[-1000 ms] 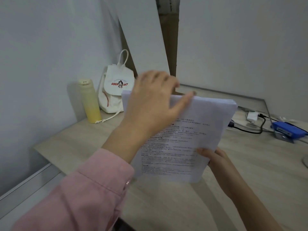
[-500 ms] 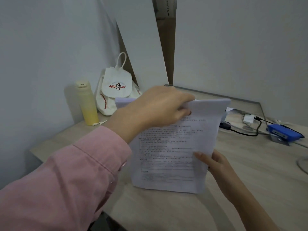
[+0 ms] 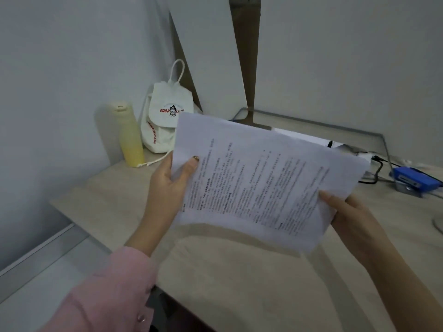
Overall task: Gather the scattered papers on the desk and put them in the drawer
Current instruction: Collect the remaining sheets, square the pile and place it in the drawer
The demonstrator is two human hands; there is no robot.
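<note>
Over the middle of the frame, both hands have got a stack of white printed paper sheets [image 3: 259, 183] held up, tilted, just above the light wood-grain desk [image 3: 239, 283]. The left hand [image 3: 172, 185], coming out of a pink buttoned sleeve [image 3: 112, 291], grips the stack's left edge with the thumb pressed down on the top page and the fingers tucked underneath. The right hand [image 3: 347, 216] pinches the lower right corner the same way, thumb on top, fingers hidden under the paper.

The stack blocks a good chunk of the desk behind it. One more loose white sheet [image 3: 299, 137] peeks out past its top edge. At right centre sits a blue boxy gadget [image 3: 414, 178] with a black cable [image 3: 378, 168] looping beside it. In the left-centre corner by the wall there's a tall pale yellow bottle [image 3: 129, 137], cap on, and touching it a white canvas drawstring bag [image 3: 167, 121] with red "GOOD" lettering, flap down, so no telling what's inside. A big white flat panel [image 3: 211, 56] leans up top.
</note>
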